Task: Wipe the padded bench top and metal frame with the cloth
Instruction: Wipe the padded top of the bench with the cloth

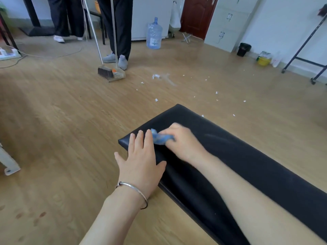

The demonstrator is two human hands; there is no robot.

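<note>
— So, how is the wipe best done?
— Well, the bench top [247, 156] stretches off right of my grip; my left hand [139, 160] lies flat, fingers straight, bracing its end; my right hand [182, 142] curls round the bunched cloth [160, 137], just beside those fingertips; I'd press evenly, overlapping strokes.

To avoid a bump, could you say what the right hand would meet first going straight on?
Probably the left hand, flat on the bench top just past the cloth the right hand grips.
</note>
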